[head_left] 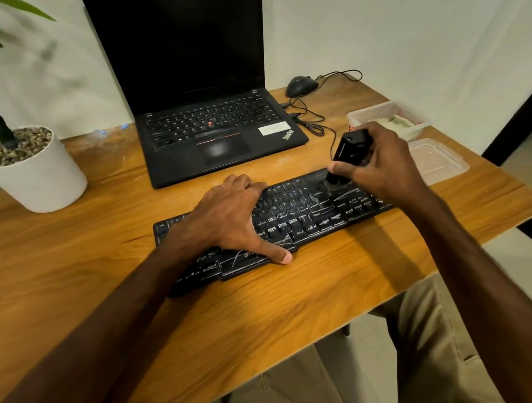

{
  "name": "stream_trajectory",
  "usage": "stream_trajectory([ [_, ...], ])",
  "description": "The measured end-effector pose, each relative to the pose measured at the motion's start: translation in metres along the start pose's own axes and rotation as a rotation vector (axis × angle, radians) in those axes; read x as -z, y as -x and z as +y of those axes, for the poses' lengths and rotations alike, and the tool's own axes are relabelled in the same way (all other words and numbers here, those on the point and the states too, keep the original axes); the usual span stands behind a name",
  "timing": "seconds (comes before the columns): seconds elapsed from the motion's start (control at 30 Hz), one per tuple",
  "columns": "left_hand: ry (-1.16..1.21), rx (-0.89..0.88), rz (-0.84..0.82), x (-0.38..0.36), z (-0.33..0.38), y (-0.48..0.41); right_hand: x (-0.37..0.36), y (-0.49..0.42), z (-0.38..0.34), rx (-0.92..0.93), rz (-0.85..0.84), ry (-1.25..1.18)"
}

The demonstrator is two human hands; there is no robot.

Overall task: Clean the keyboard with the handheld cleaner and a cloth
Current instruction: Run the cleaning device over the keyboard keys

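The right hand (pixel 383 168) gripped the cleaner (pixel 348 152) against the keyboard (pixel 296 214); the left hand (pixel 229 215) pressed flat on it. The keys were streaked white, so wiping seemed yet to come.

The wood-grain tabletop (pixel 302 296) carries a white pot (pixel 40 180) with a plant at its far left corner. An open black laptop (pixel 217 134) stands at the far middle, its screen dark. Right of the laptop, at the far edge, sits a black mouse (pixel 300 85), and its cable (pixel 310 120) lies in loops beside the laptop. A black keyboard (pixel 295 212) lies slantwise near the middle, its right end farther away. On the right side are a clear tub (pixel 370 113) holding something white and, nearer, a shallow clear tray (pixel 436 162).
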State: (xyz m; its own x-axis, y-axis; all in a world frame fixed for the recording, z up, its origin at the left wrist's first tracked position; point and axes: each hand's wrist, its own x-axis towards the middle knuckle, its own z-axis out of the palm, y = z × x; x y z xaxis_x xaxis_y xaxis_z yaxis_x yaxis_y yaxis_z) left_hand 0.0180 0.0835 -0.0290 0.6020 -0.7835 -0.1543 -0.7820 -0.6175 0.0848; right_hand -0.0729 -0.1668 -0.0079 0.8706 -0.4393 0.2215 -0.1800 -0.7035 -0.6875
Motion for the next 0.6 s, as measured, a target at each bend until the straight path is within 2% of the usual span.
stream_trajectory([
  [0.07, 0.000, 0.001, -0.002, 0.000, 0.000, 0.000, 0.004, -0.001, 0.001, -0.031, -0.052, -0.095],
  [0.13, -0.011, 0.006, -0.007, 0.001, -0.001, 0.000, 0.002, -0.001, 0.004, -0.039, -0.073, -0.086],
  [0.23, -0.021, 0.012, -0.025, 0.002, -0.001, 0.000, 0.011, -0.004, 0.007, -0.026, 0.063, 0.000],
  [0.3, -0.025, 0.022, -0.034, 0.002, -0.001, 0.000, 0.020, -0.007, 0.008, -0.050, 0.110, -0.103],
  [0.37, -0.014, 0.034, -0.050, 0.001, -0.001, -0.002, 0.025, -0.008, 0.011, -0.074, 0.095, -0.204],
  [0.6, 0.130, 0.105, -0.093, -0.001, 0.022, -0.008, 0.029, -0.009, 0.012, -0.074, 0.019, -0.266],
])
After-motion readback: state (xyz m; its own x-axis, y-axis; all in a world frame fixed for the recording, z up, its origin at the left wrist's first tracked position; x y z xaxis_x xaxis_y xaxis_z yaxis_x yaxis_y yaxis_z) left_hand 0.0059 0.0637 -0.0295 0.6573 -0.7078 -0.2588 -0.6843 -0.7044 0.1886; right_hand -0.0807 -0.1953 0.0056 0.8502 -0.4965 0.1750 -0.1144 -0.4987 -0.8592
